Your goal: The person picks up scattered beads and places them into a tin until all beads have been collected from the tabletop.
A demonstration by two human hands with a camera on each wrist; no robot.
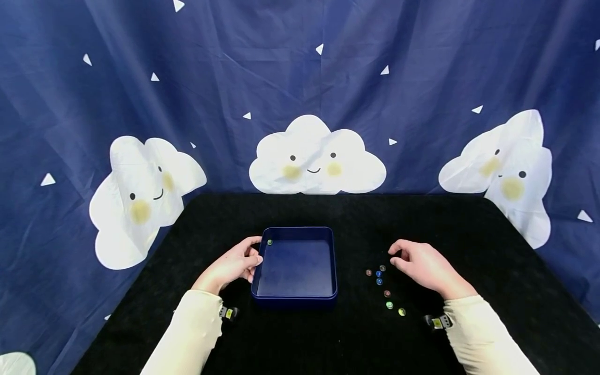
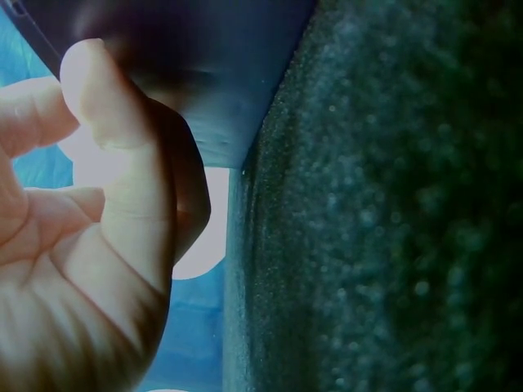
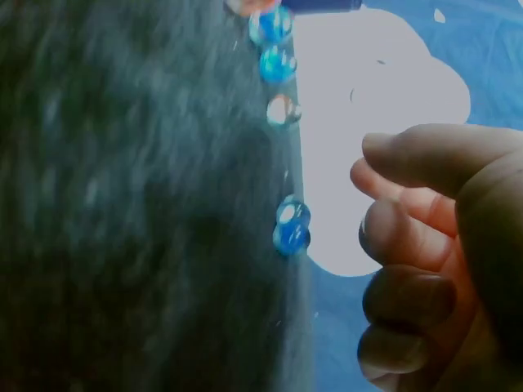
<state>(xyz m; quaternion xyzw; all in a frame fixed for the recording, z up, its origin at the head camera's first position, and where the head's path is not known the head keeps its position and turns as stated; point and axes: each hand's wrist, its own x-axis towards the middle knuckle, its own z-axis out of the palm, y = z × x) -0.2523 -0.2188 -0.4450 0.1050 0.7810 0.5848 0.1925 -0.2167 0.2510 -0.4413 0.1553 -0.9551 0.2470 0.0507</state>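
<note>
The left hand (image 1: 232,266) grips the left wall of the tray (image 1: 295,268), located at the lower centre of the head frame. One green marble (image 1: 270,242) lies in the tray's upper left corner. Seven marbles (image 1: 379,282) lie on the black cloth (image 1: 300,336), lower right of centre. The right hand (image 1: 427,265) is positioned just beside these, released, fingers loosely bent.

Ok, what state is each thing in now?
Dark blue box: lidless, upright on the black cloth.
Green marble: inside, far-left corner.
Seven other marbles: loose on the cloth.
Left hand: holding the box's left side.
Right hand: above the cloth, fingers bent, apparently empty.
Cloud curtain: hanging, creased.
</note>
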